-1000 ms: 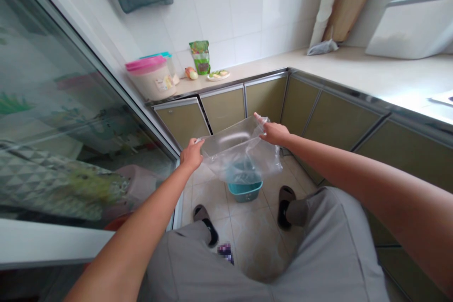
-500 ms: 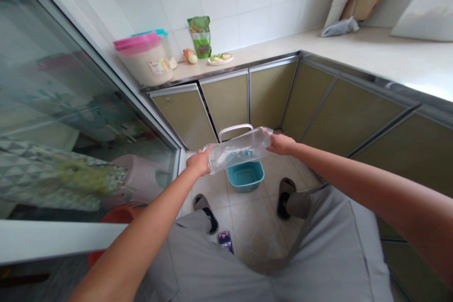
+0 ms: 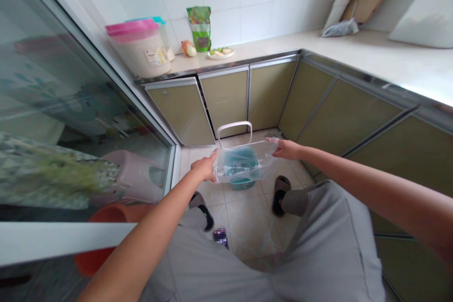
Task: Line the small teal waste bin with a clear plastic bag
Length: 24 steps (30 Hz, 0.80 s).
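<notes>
A clear plastic bag (image 3: 265,163) is stretched sideways between my two hands. My left hand (image 3: 205,167) is closed on its left end, and my right hand (image 3: 286,148) pinches the upper right corner. Through the film and just below it shows a teal bucket (image 3: 242,185) standing on the tiled floor. The bucket's pale handle (image 3: 234,124) stands upright behind the bag. Most of the bucket is seen only through the plastic.
A low counter (image 3: 262,48) runs along the wall above olive cabinet doors (image 3: 226,99). On it are a pink-lidded container (image 3: 138,52), a green pouch (image 3: 200,28), an onion (image 3: 191,50) and a small plate (image 3: 221,55). A glass door (image 3: 71,80) borders the left side, with an orange bucket (image 3: 94,259) behind it.
The bag has come down and toward me, spreading wider from top to bottom. It now covers most of the teal bucket, which showed openly below it before. Both hands keep their hold.
</notes>
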{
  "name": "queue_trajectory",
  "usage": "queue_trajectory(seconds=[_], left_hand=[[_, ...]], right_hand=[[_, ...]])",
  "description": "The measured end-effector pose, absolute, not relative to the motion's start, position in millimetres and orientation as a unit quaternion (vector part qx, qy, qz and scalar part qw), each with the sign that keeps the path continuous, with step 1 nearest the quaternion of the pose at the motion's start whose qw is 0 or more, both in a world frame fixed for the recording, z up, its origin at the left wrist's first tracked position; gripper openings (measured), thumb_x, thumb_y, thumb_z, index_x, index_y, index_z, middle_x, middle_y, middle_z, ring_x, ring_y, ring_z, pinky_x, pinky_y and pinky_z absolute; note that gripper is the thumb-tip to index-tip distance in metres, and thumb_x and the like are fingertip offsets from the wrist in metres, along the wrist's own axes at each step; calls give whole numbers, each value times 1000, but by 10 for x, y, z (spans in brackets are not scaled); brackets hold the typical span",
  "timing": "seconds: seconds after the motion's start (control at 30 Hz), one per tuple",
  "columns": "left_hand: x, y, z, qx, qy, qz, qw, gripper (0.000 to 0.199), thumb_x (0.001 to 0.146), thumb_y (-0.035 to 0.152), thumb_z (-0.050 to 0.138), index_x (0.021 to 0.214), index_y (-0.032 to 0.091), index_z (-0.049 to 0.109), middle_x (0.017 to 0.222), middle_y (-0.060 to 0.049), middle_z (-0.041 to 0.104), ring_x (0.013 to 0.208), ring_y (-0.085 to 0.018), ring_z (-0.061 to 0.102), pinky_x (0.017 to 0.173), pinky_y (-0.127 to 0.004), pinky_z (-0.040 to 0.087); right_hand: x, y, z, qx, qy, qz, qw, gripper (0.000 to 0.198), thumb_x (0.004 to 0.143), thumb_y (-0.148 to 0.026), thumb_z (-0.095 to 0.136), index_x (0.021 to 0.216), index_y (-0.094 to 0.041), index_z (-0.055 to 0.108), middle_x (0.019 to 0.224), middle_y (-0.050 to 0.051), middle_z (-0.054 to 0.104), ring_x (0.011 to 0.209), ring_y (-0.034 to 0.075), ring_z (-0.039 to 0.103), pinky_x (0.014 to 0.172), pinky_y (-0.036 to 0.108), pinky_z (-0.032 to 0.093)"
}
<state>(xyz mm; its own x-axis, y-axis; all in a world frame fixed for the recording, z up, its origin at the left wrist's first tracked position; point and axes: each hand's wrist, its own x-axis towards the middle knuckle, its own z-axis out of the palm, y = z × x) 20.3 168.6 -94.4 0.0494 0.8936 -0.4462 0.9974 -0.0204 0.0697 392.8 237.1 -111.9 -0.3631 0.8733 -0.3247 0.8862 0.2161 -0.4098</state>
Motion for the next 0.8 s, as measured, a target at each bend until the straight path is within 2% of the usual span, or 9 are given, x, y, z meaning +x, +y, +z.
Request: queue_trajectory(seconds=[0.13, 0.27, 0.33, 0.4, 0.5, 0.6, 0.7, 0.73, 0.8], left_hand=[[249, 1648, -1086, 693, 675, -130, 216, 138, 54, 40, 94, 167, 32, 16, 141, -21, 63, 118, -42, 67, 88, -41, 51], [256, 1661, -1141, 693, 671, -145, 218, 138, 60, 41, 92, 168, 31, 7, 142, -20, 63, 123, -40, 65, 91, -40, 51], [259, 1679, -1142, 695, 669, -151, 214, 139, 62, 44, 91, 168, 31, 2, 143, -18, 62, 124, -37, 65, 92, -39, 51], [268, 1691, -1135, 700, 666, -144, 214, 140, 63, 46, 90, 168, 31, -1, 143, -17, 63, 124, -36, 65, 92, -37, 51], [299, 1680, -1125, 710, 657, -126, 217, 140, 63, 47, 90, 168, 32, -2, 142, -15, 64, 123, -37, 66, 90, -37, 52], [351, 1639, -1134, 721, 648, -112, 218, 140, 62, 51, 90, 167, 34, -1, 141, -15, 64, 120, -37, 67, 89, -37, 52], [396, 1598, -1182, 725, 644, -107, 223, 138, 62, 55, 90, 167, 34, 3, 138, -16, 66, 118, -36, 68, 88, -36, 52], [401, 1593, -1210, 723, 644, -106, 225, 137, 62, 55, 90, 167, 34, 4, 137, -16, 66, 117, -36, 69, 87, -36, 52], [386, 1602, -1282, 718, 648, -104, 231, 137, 62, 53, 91, 167, 34, 6, 136, -16, 67, 115, -36, 70, 87, -36, 52]], right_hand=[[3966, 2382, -1190, 585, 741, -325, -58, 72, 89, -32, 68, 157, -19, 48, 95, 5, 77, 81, 21, 70, 74, 29, 55], [4029, 2365, -1026, 654, 676, -317, -118, 41, 88, -44, 69, 117, -15, 73, 84, 7, 72, 67, 19, 65, 66, 30, 54], [4018, 2256, -853, 677, 684, -215, -169, 36, 82, -44, 75, 105, -16, 73, 92, 10, 71, 77, 22, 67, 73, 34, 56], [3927, 2059, -659, 652, 716, -87, -233, 34, 81, -41, 76, 106, -19, 71, 106, 12, 69, 92, 26, 66, 85, 39, 56], [3583, 1745, -470, 549, 792, -31, -263, 24, 91, -37, 64, 108, -21, 71, 112, 12, 68, 104, 27, 64, 94, 41, 53], [3056, 1690, -610, 445, 875, -126, -142, 23, 98, -33, 54, 104, -22, 74, 108, 9, 73, 104, 25, 67, 94, 37, 52], [2552, 1952, -1138, 458, 859, -222, 60, 30, 99, -33, 53, 118, -24, 75, 111, 9, 76, 104, 26, 71, 91, 36, 53], [2418, 2069, -1371, 467, 840, -246, 127, 33, 98, -33, 57, 124, -23, 73, 114, 10, 76, 104, 27, 71, 90, 36, 54], [2219, 2288, -1858, 474, 814, -270, 198, 41, 89, -31, 69, 128, -20, 73, 116, 12, 76, 104, 28, 73, 89, 34, 55]])
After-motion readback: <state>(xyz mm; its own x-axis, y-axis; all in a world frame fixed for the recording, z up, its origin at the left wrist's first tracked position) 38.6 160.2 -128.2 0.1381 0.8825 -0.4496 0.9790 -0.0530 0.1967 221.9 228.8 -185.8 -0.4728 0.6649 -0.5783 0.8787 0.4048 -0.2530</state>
